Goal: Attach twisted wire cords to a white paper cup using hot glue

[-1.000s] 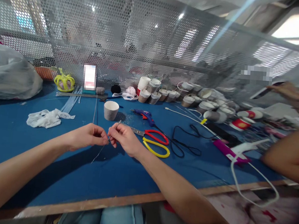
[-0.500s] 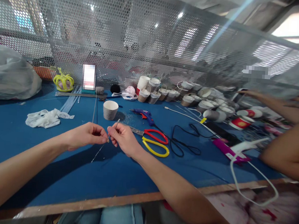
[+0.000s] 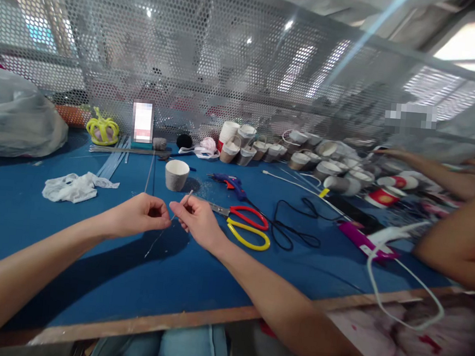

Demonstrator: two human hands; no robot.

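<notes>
My left hand point(image 3: 146, 213) is closed, thumb and forefinger pinched on a thin twine point(image 3: 150, 174). The twine runs back over the table toward a small grey yarn ball point(image 3: 159, 144). Right beside it, my right hand point(image 3: 198, 220) pinches a thin, pale wire-like rod point(image 3: 189, 195) whose tip sticks up past the thumb. A fine loose strand point(image 3: 154, 244) hangs below the fingertips. Just beyond the hands stands a twine-covered cup point(image 3: 176, 175). Scissors point(image 3: 248, 227) with one red and one yellow handle lie to the right of my right hand.
A blue glue gun point(image 3: 229, 184) with a black cord lies behind the scissors. White lace point(image 3: 70, 187) is at left, near a plastic bag point(image 3: 16, 114). Several small cups point(image 3: 300, 160) crowd the back right. A co-worker's arm point(image 3: 455, 233) rests at far right, near a white cable point(image 3: 376, 293).
The near end of the twine has swung slightly left. Both hands stay almost in place, still pinching, with a small shift of the fingers. The whole view has moved slightly.
</notes>
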